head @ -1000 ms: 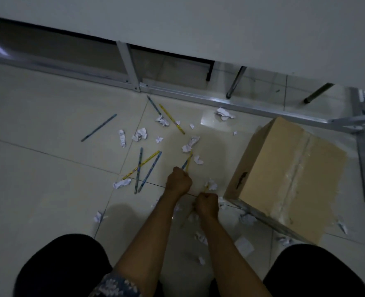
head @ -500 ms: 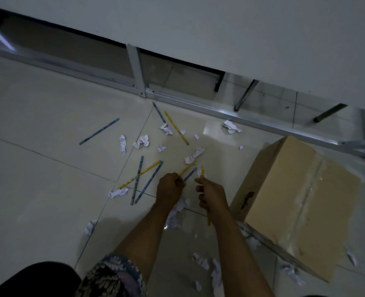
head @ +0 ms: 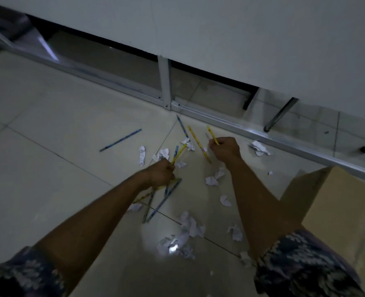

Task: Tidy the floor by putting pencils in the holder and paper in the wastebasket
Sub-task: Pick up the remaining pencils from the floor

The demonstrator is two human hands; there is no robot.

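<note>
You are early in the job, by my reading: neither holder nor wastebasket shows, and nothing looks put away yet. Your left hand (head: 160,174), well left of the cardboard box (head: 336,211), is closed round a pair of pencils (head: 180,152), one yellow and one blue. Your right hand (head: 225,148), up and left of the box, grips a single yellow pencil (head: 212,135).

Left to gather are:
- a crossed cluster of pencils (head: 163,200) left of the box, partly under your left hand
- a long yellow pencil (head: 198,144) and a blue pencil (head: 182,126) farther up-left of the box
- a lone blue pencil (head: 120,140) farthest left of the box

The crumpled paper (head: 190,226) all lies loose, thickest just left of the box (the light is poor, so small scraps may escape me).

The floor (head: 48,168) is pale glossy tile with dark joints. Behind the box a white panel (head: 241,39) stands over an aluminium rail (head: 306,152).
</note>
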